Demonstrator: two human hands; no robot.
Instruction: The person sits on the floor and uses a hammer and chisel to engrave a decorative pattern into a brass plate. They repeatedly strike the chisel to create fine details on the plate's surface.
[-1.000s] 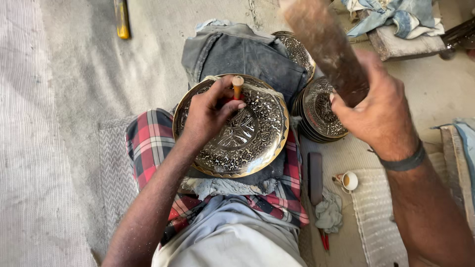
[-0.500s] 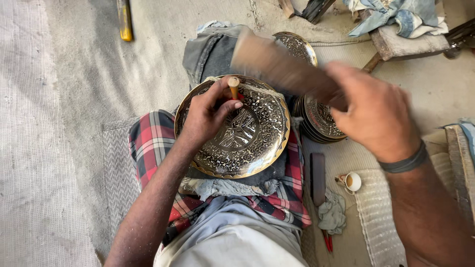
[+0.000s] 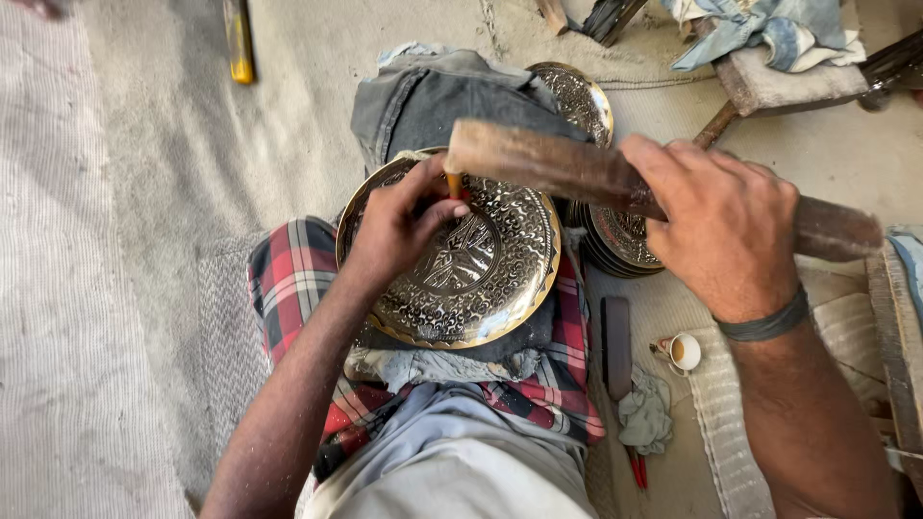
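Centrally, a round, engraved brass plate with a gilded rim (image 3: pixel 471 279) is lying on the person's lap, resting on a red-and-blue checked cloth (image 3: pixel 288 279) and a grey rag. All positions below are being given relative to this plate.

The left hand (image 3: pixel 399 231) is resting on the plate's upper left part, its fingers closed narrowly around a short metal punch with an orange-brown top (image 3: pixel 453 183). The punch is standing roughly upright, its lower end hidden by the fingers, so contact with the plate surface cannot be confirmed.

The right hand (image 3: pixel 726 231) is positioned to the right of the plate, wrapped fully around a thick, brown wooden mallet (image 3: pixel 567 168). The mallet is lying nearly level above the plate's upper edge, and its left end is sitting just at the top of the punch. A dark band is circling the right wrist.

A stack of similar engraved brass plates (image 3: pixel 615 240) is sitting just beside the plate's right edge, partly hidden behind the mallet. A folded grey denim cloth (image 3: pixel 433 101) is lying directly beyond the plate's far edge. A small white cup (image 3: pixel 683 352) is standing to the lower right, well apart from the plate, near a dark flat bar (image 3: pixel 616 346).
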